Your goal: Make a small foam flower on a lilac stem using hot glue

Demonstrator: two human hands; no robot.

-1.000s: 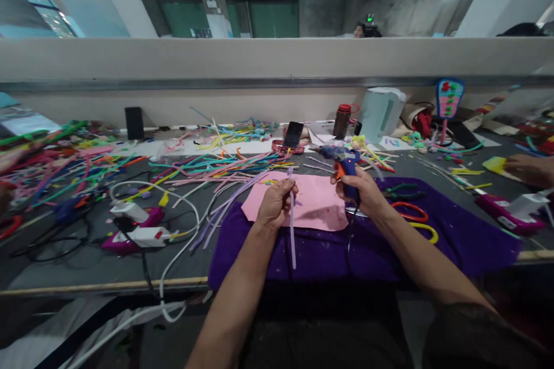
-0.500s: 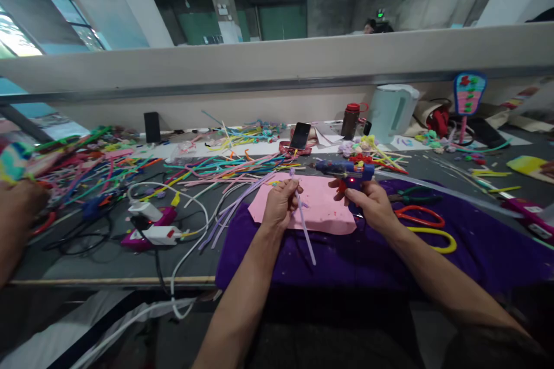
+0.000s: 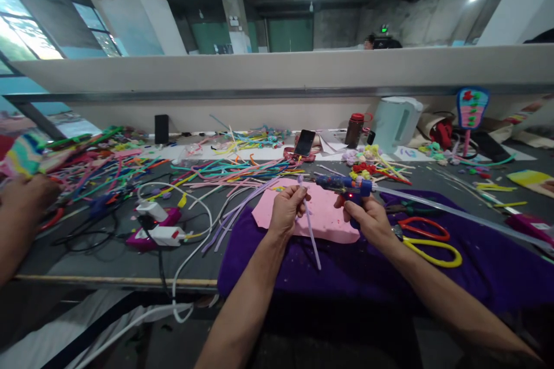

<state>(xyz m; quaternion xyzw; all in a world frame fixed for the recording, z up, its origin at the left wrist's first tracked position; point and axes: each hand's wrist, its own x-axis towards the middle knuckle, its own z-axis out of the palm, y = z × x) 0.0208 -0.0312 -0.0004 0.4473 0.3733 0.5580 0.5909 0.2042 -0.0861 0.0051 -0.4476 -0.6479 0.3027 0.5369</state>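
A lavender pipe cleaner (image 3: pixel 313 237) is pinched in my left hand (image 3: pixel 287 209), its long end slanting down toward me and a small bunched tip showing above the fingers. My right hand (image 3: pixel 367 214) is wrapped around the handle of a blue hot glue gun (image 3: pixel 346 184). Its nozzle points left, a short way from the bunched tip, and a small red light glows on its body. From its back a long clear glue stick (image 3: pixel 450 212) runs to the right. Both hands are above a pink sheet (image 3: pixel 333 220) that lies on a purple cloth (image 3: pixel 346 268).
Red-and-yellow-handled scissors (image 3: pixel 433 242) and dark pliers (image 3: pixel 411 206) lie to the right. Left are white plugs in a power strip (image 3: pixel 149 237), loose cables and piled pipe cleaners (image 3: pixel 234 170). Behind stand a phone (image 3: pixel 304 143), a bottle (image 3: pixel 355 130) and a kettle (image 3: pixel 396 125). Another person's hand (image 3: pixel 30 199) works at far left.
The view has tilted up slightly, so the scene sits lower. My hands keep their grips on the pipe cleaner and glue gun. The other person's hand at far left has come further into view.
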